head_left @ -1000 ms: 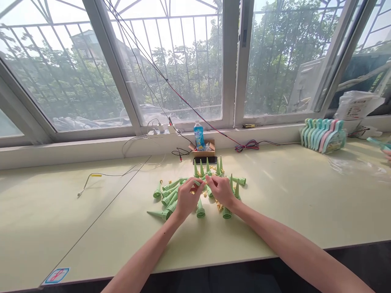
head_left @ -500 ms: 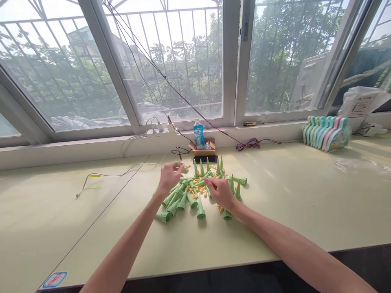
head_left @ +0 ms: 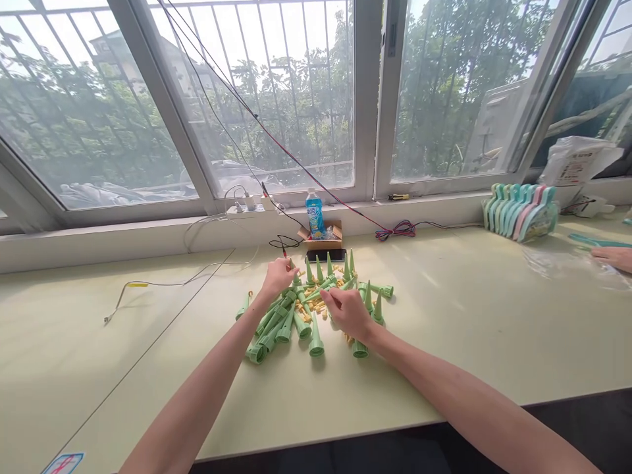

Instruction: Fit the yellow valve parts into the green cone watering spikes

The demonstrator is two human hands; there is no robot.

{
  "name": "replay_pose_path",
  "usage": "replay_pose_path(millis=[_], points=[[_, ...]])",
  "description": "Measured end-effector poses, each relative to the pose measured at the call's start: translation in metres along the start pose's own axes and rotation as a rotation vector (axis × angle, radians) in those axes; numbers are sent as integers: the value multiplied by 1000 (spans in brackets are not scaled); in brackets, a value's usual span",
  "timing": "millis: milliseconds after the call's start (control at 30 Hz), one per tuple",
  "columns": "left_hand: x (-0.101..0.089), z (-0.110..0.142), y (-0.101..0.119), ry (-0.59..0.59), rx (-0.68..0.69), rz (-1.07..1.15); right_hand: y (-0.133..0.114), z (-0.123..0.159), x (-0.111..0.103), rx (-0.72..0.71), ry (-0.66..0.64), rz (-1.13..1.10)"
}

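Observation:
At the back left of a pile of green plastic watering spikes [head_left: 277,320], my left hand [head_left: 279,276] has its fingers closed on an upright green spike [head_left: 295,279]. More spikes [head_left: 318,271] stand on their wide ends in a row to its right. My right hand [head_left: 349,312] is over the right part of the pile, thumb and fingers pinched together; what they hold, if anything, is too small to make out. Small yellow pieces [head_left: 303,309] lie scattered among the spikes. One spike [head_left: 316,343] lies at the front, its open end toward me.
Behind the pile are a dark phone [head_left: 326,255] and a small cardboard box [head_left: 330,243] with a blue bottle [head_left: 315,216]. Coiled cable [head_left: 395,230] lies by the sill. Pastel hangers [head_left: 521,212] stand at the right, near another person's hand [head_left: 612,258]. A thin cable [head_left: 168,284] crosses the left side.
My left hand has lowered a green spike to the tabletop beside the standing row. My right hand stays over the pile. Another person's hand has appeared at the right edge, and the view has shifted slightly.

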State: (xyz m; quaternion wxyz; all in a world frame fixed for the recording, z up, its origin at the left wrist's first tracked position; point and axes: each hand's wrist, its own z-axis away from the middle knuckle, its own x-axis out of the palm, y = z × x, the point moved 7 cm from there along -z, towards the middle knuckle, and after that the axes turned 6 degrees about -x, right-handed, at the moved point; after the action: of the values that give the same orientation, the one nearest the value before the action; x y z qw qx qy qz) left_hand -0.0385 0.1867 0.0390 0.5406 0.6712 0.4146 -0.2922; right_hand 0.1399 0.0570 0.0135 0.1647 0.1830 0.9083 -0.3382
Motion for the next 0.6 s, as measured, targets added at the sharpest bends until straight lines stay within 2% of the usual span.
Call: replay_pose_path(millis=[467, 533, 600], points=[[4, 12, -3, -82, 35, -6, 3, 0, 4, 30, -52, -36], [1, 14, -4, -90, 49, 16, 2, 0, 4, 24, -51, -47], [-10, 20, -2, -54, 49, 80, 2, 0, 4, 25, -51, -52]])
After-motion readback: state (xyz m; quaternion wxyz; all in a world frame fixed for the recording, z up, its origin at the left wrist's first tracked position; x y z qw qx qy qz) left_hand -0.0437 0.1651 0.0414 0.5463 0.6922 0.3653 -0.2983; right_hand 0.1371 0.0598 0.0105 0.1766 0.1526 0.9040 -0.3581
